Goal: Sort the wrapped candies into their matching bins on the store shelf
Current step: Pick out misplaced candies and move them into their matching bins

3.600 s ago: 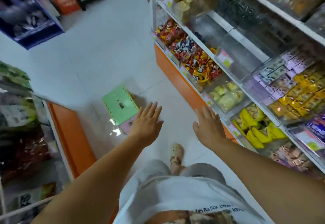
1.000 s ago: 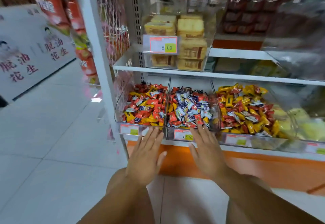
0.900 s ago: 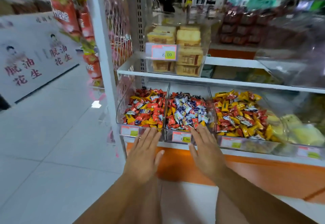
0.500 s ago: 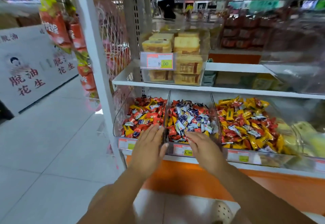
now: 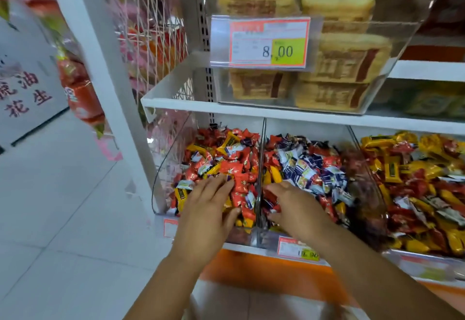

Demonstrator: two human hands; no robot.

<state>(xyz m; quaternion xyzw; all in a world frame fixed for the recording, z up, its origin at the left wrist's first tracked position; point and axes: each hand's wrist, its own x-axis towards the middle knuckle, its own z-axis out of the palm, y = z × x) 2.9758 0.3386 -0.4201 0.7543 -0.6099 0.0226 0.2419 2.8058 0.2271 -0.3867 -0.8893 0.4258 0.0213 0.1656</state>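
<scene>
Both forearms reach up from below, palms down. Left hand [image 5: 206, 209] lies flat, fingers straight and loosely spread, on the mostly red wrapped candies [image 5: 226, 161] in the left bin [image 5: 163, 184]. Right hand [image 5: 294, 206], just across the clear divider [image 5: 259, 158], is angled left over the middle bin's [image 5: 266, 240] blue-white candies [image 5: 309, 168]; cannot tell whether it grips any. Hands apart. Above, packaged cakes [image 5: 334, 68] behind a price tag [image 5: 269, 43].

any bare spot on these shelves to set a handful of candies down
Bare: the upper shelf strip between the net panel and the cake bin. Crowded: the heaped candy bins below.
</scene>
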